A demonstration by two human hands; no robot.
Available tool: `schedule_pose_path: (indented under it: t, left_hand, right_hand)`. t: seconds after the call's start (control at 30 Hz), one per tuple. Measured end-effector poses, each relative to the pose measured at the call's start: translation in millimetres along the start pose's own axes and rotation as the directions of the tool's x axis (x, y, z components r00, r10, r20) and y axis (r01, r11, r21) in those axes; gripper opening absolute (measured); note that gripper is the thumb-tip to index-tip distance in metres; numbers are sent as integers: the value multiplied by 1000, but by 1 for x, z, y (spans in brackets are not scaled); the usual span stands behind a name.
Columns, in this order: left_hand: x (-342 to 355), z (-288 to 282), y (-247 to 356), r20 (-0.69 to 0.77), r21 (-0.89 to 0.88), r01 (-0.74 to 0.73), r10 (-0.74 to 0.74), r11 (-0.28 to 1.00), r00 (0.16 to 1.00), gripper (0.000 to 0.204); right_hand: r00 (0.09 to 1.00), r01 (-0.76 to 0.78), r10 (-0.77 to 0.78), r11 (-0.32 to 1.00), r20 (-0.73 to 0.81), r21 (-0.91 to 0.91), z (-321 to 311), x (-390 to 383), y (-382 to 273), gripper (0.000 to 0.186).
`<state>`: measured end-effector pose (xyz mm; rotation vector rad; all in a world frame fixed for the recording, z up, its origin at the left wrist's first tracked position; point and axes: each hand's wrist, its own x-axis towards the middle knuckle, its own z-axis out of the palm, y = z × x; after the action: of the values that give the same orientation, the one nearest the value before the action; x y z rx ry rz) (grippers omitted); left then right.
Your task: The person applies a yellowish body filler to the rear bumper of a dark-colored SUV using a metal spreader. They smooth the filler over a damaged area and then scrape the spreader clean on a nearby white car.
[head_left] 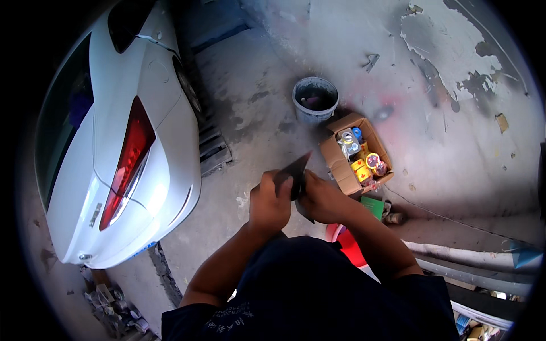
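In front of my chest, my left hand (269,203) and my right hand (323,199) are close together, fingers closed on a thin dark sheet (293,174). It looks like a piece of sandpaper, though its surface is too dark to be sure. One pointed corner, reddish at the edge, sticks up between the hands, and a lower part shows below my right hand. My left thumb presses on the sheet's near face. The fingertips of my right hand are partly hidden behind it.
A white car (165,165) with a red tail light stands at the left. Ahead are a grey bucket (316,117) and an open cardboard box (340,172) holding tape rolls (360,169). A red tub (354,249) and a green packet (372,207) are beside my right arm.
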<state>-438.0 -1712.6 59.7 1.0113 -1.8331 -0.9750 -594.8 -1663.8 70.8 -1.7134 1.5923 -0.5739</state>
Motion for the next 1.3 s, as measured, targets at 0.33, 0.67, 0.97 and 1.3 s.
schedule_pose_path:
  t: [0.33,0.67,0.97,1.3]
  left_hand:
    - [131,-43,-50,-22,32,-156,156,987,987,19]
    - [248,-30,-124,1,-546,401,-478,736,878,27]
    - [375,7,-106,-210,-586,231,-421,777,882,33]
    - [472,-28,-143,107,-776,407,-535,481,838,37]
  right_hand:
    - [994,-52,54,998,-97,29,-34,137,-31,42]
    - [966,14,97,907,-241,421,-98,245,39,39]
    - [897,381,-356,924,-262,47,-147,338,71,53]
    - [998,-30,-23,656,60,754,-222,440,130,40]
